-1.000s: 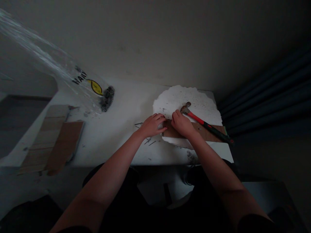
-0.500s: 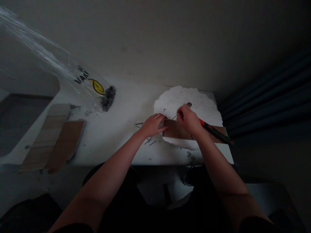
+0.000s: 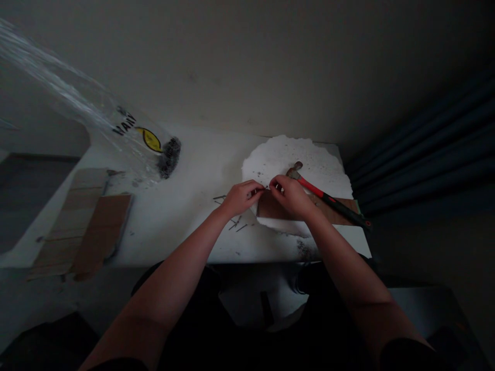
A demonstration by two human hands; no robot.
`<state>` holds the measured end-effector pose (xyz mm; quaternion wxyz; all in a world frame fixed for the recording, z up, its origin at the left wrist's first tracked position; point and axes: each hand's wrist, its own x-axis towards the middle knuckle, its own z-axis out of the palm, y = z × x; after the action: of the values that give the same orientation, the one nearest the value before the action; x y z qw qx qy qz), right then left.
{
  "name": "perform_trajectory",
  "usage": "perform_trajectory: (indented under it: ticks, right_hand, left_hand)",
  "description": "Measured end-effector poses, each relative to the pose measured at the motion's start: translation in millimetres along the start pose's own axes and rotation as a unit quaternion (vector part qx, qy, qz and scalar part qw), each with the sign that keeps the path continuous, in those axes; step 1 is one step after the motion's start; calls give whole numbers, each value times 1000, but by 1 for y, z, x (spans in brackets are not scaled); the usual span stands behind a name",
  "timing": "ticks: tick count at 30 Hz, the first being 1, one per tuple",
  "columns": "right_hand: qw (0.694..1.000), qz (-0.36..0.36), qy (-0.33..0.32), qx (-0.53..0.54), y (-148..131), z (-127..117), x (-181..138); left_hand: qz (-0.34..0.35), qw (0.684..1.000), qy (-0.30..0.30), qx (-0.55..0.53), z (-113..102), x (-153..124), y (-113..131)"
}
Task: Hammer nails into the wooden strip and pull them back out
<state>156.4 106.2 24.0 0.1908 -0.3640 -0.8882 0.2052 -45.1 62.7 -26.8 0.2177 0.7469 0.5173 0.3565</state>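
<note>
At left end of board [image 3: 266, 208], on white sheet [image 3: 266, 159], with fingers curled on left hand [image 3: 240, 199] and right hand [image 3: 292, 196]; cannot tell if gripping dark piece [image 3: 266, 187] between. Could drop it, if pinched loosely, or nudge hammer [image 3: 311, 187] with right knuckles.

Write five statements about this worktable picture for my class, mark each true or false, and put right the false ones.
1. The hammer has red on its handle. True.
2. The right hand is gripping the hammer. False: the hammer lies loose beside that hand.
3. Loose nails lie on the table near the left hand. True.
4. The two hands are at opposite ends of the table. False: their fingertips almost meet near the left end of a brown board.
5. The clear plastic bag has a yellow mark on it. True.
</note>
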Motion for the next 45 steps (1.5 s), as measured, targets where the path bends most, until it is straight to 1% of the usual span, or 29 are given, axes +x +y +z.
perform_trajectory:
  ticks: [2, 4, 7, 10, 13, 16, 19, 22, 25, 27, 30, 33, 38, 45]
  right_hand:
    - [997, 16, -16, -68, 2, 1, 0]
    - [988, 22, -56, -144, 3, 4, 0]
    - [965, 19, -113, -237, 1, 9, -1]
    - [950, 13, -131, -282, -1, 13, -1]
    - [947, 11, -134, -293, -1, 16, -1]
    - [946, 8, -131, -296, 0, 18, -1]
    - [946, -1, -122, -300, 0, 19, -1]
    - [945, -5, -122, -303, 0, 20, -2]
    - [944, -8, -125, -305, 0, 21, -2]
    - [943, -10, -125, -308, -1, 21, -1]
    - [942, -11, -132, -309, -2, 20, 0]
    - [942, -11, -137, -305, -4, 19, 0]
    - [943, -20, -131, -305, -4, 20, 0]
    - [944, -19, -123, -306, -3, 26, 1]
  left_hand:
    - [-36, 999, -7, -8, -9, 1, -6]
    - [-79, 996, -45, -26, -18, 1, -14]
    - [-121, 974, -177, -71, -30, -3, -24]
    - [-148, 942, -290, -83, -34, -9, -33]
    - [-168, 910, -375, -55, -31, -14, -39]
    - [-193, 884, -425, -10, -23, -18, -41]
    - [-203, 874, -438, 57, -11, -19, -38]
    - [-189, 864, -450, 121, 2, -19, -32]
    - [-177, 856, -461, 155, 13, -19, -29]
    - [-167, 856, -461, 163, 18, -19, -29]
    - [-160, 862, -453, 164, 19, -19, -30]
    - [-160, 865, -441, 177, 16, -19, -29]
    - [-153, 885, -401, 180, 10, -17, -28]
    - [-141, 886, -400, 187, 13, -20, -32]
